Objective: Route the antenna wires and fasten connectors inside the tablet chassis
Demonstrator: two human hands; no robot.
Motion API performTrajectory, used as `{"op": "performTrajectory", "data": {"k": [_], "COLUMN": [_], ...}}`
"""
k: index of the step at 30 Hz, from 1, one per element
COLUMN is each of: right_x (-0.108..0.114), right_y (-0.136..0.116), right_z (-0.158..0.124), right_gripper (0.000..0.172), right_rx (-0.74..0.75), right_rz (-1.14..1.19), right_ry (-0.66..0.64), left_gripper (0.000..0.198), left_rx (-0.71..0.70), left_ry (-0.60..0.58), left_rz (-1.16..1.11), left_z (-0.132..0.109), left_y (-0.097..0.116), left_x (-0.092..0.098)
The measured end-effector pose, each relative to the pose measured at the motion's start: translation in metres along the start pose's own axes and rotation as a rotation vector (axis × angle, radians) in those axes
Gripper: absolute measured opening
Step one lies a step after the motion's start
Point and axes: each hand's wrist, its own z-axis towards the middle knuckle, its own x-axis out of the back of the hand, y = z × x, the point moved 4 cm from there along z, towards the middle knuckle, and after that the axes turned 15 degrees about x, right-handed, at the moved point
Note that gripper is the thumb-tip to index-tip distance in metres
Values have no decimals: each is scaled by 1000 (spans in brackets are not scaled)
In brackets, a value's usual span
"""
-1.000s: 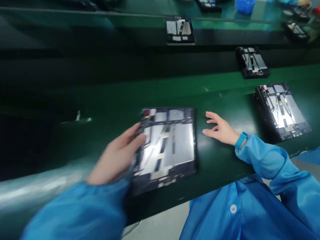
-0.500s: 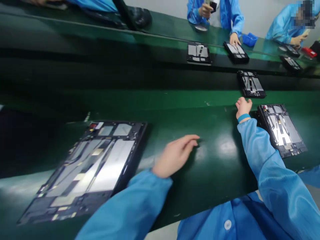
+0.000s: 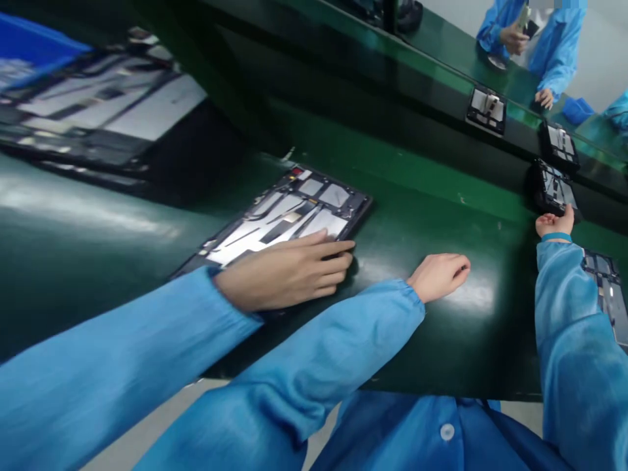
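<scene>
- Far left, blurred: a large black tablet frame [image 3: 98, 111] with silver panels lies on a separate level of the line, a strip of bright blue [image 3: 34, 39] above it.
- Left of centre: a co-worker's hand [image 3: 284, 273], its blue sleeve [image 3: 122, 333] entering from the left edge, lies flat with fingers together across the lower corner of a second tablet frame [image 3: 294, 222], which sits at an angle on the green assembly-line belt [image 3: 432, 216].
- Centre: the person's left hand [image 3: 438, 277] rests on the belt, well apart from that frame, open and empty, its fingers together and lightly curled.
- Lower centre: the person's blue smock [image 3: 417, 435] with a white button [image 3: 447, 432] shows just below the belt edge.
- Upper right: on a further belt, a tablet frame [image 3: 485, 110] lies beside another [image 3: 558, 145]; a distant co-worker's hand [image 3: 513, 39] holds a small dark object [image 3: 530, 29], and a blue bin [image 3: 577, 111] sits nearby.
- Right: the person's right hand [image 3: 554, 226], teal wristband [image 3: 556, 237] at the wrist, holds nothing, fingers loosely curled, at the lower edge of a tablet frame [image 3: 554, 190]; whether they touch, the view cannot tell.
- Far right: one more tablet frame [image 3: 606, 294] lies partly behind the right sleeve.
</scene>
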Motion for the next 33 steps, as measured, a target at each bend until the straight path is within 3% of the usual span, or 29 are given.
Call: {"op": "performTrajectory", "data": {"k": [4, 7, 8, 10, 12, 15, 17, 21, 25, 27, 28, 31, 33], "right_x": [-21, -36, -40, -46, -48, -32, -13, 31, 70, 84, 88, 82, 64], "right_y": [-13, -19, -20, -21, -23, -32, -39, -50, -65, -71, -72, -71, -66], "right_z": [-17, -40, -51, -84, -129, -204, -254, -339, -382, -379, -369, -314, -266], "right_gripper": [38, 25, 19, 29, 32, 21, 29, 51, 54, 50, 45, 24, 15], "right_rx": [-180, -291, -332, -451, -668, -837, -894, -1059, -1291, -1256, -1166, -704, -331], "right_rz": [92, 156, 185, 298, 562, 662, 654, 540, 523, 510, 500, 449, 356], "right_ry": [-32, -44, -46, -50, -47, -71, -98, -197, -459, -632, -688, -670, -567], "left_gripper": [18, 16, 15, 14, 14, 12, 11, 15, 15, 13, 10, 2, 4], "left_rx": [-3, 12, 24, 74, 159, 292, 347, 398, 406, 361, 325, 246, 253], "left_ry": [-12, 3, 17, 84, 216, 449, 521, 489, 489, 373, 279, 22, -48], "left_rz": [-30, -143, -206, -362, -516, -653, -679, -655, -570, -427, -315, 124, 396], "left_z": [4, 6, 6, 6, 5, -1, -2, 1, -7, -20, -29, -64, -86], "left_y": [0, -3, -4, -8, -16, -30, -39, -46, -40, -26, -16, 13, 28], "left_x": [-2, -1, 0, 4, 11, 21, 25, 25, 38, 50, 56, 62, 57]}}
